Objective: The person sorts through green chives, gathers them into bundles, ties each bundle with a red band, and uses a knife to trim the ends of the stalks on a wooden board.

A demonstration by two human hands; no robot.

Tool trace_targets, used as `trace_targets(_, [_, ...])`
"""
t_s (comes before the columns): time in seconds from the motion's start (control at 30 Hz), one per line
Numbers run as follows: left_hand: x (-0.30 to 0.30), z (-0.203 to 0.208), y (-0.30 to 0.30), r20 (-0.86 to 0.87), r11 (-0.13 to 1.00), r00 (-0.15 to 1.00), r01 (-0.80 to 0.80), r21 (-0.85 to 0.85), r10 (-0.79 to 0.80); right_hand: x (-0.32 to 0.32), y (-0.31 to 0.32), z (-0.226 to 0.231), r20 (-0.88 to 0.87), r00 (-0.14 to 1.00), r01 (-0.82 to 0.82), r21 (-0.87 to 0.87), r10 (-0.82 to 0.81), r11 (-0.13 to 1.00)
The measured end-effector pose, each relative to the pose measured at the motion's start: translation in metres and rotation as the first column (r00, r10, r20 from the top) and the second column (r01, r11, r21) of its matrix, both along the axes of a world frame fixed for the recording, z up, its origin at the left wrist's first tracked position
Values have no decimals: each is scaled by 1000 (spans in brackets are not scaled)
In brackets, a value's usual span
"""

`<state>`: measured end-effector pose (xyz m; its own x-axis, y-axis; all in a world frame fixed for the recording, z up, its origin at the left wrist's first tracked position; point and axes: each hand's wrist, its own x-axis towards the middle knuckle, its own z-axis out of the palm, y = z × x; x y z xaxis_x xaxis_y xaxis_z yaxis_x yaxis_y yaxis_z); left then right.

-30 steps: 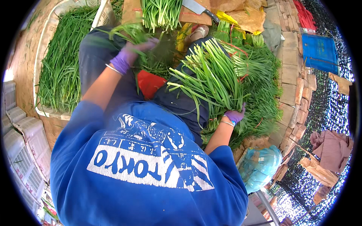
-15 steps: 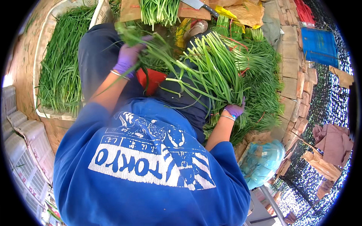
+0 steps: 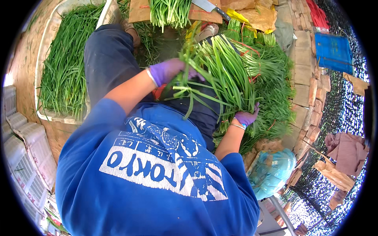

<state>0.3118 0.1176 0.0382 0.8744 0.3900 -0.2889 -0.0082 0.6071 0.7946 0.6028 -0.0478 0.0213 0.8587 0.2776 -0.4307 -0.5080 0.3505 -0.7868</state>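
Observation:
A thick bunch of garlic chives (image 3: 232, 74) lies across my right thigh, its pale cut ends pointing away from me. My right hand (image 3: 247, 117), in a purple glove, is closed round the leafy end of the bunch. My left hand (image 3: 171, 71), also purple-gloved and a little blurred, grips some loose chive leaves at the left side of the bunch. Leaves partly hide its fingertips. A few stray stalks (image 3: 183, 92) stick out to the left below it. Beside the bunch on the right lies a large heap of chives (image 3: 275, 94), partly tied with red bands.
A white crate (image 3: 38, 84) full of loose chives stands at the left. Ahead, a wooden board (image 3: 138, 12) carries more chives (image 3: 169, 11) and a knife (image 3: 204, 4). Bricks (image 3: 305, 86) edge the right side. A blue plastic bag (image 3: 271, 171) sits by my right elbow.
My left hand has swung right, from above my left thigh to the bunch. The loose leaves that trailed from it no longer stretch out to the left. My right hand stays on the bunch.

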Motion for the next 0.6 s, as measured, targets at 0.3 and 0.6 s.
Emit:
trace_targets(0.3, [-98,17,35,-250,849,813,-488,200,526,12,-10,-37,-26,996,-88,2,88,996])
trace_targets(0.6, [-19,21,-37,-223,672,975,155,724,16,0,1,-11,47,994,-96,-2,96,995])
